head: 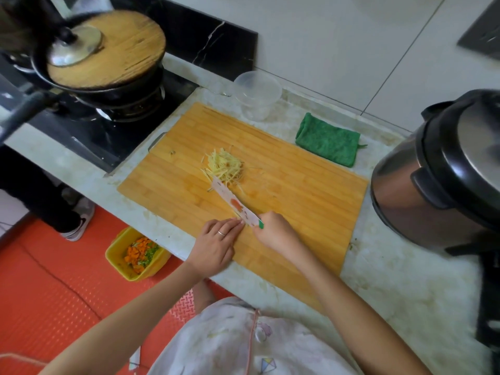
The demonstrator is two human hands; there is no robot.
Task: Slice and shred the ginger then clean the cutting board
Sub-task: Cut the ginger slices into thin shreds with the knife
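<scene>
Ginger (224, 166) is seen as a loose heap of pale yellow shreds near the middle of the cutting board (297, 201), with a few stray strands scattered just beside it; no whole piece or uncut slice can be made out in the heap, so the slicing and shredding is judged to be done or very nearly so. The knife (233, 203), white-bladed with a green handle, is laid low over the board with its tip touching the near edge of the heap; its handle is gripped by the right hand (276, 234), fingers curled round it, while the left hand (216, 242) is held flat with straight fingers, whose tips are pressed against the side of the blade close to the handle; the two hands are thus brought almost together at the near part of the board. Whether shreds are being wiped from the blade or the blade is merely being steadied cannot be told; the step in hand is judged to be the gathering of the shreds, between cutting and cleaning. For the next move the heap would need to be swept together and carried off the board, perhaps into the clear plastic container (257, 94) beyond the far edge; only then can the board be wiped, for which the folded green cloth (328, 143) lies on the counter just beside the board's far right side.
</scene>
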